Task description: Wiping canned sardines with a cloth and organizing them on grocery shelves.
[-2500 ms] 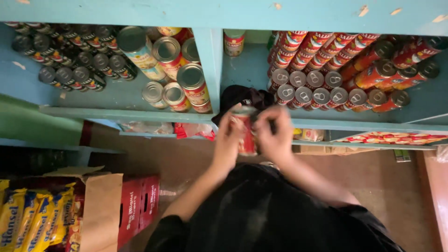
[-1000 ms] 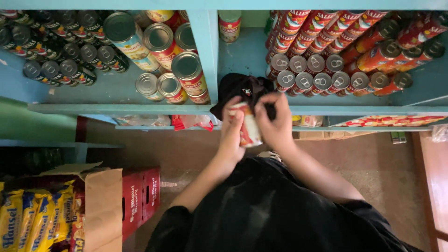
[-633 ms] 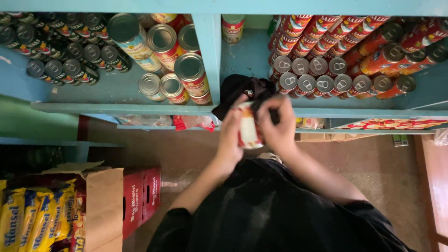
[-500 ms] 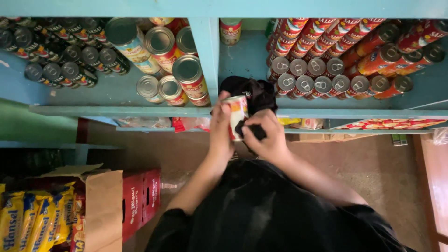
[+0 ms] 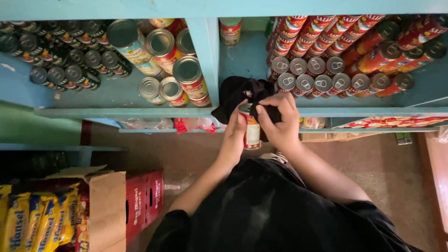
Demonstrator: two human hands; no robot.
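My left hand [image 5: 234, 135] grips a small red and white tin can [image 5: 252, 133] upright by its side, just in front of the blue shelf edge [image 5: 140, 112]. My right hand [image 5: 278, 122] presses a black cloth [image 5: 238, 93] onto the top of the can. The cloth bunches over the shelf edge above the can. Rows of red cans with pull-tab lids [image 5: 322, 81] stand on the shelf just behind my right hand.
Larger tins [image 5: 186, 77] are stacked left of the shelf divider [image 5: 205, 60], with small dark cans [image 5: 60, 70] farther left. One lone can [image 5: 230, 30] stands at the back. A red carton [image 5: 144, 196] and an open cardboard box of yellow packets [image 5: 37, 219] sit on the floor at lower left.
The can stayed in my hands in front of the shelf. My right hand moved from the can's side to its top with the black cloth.
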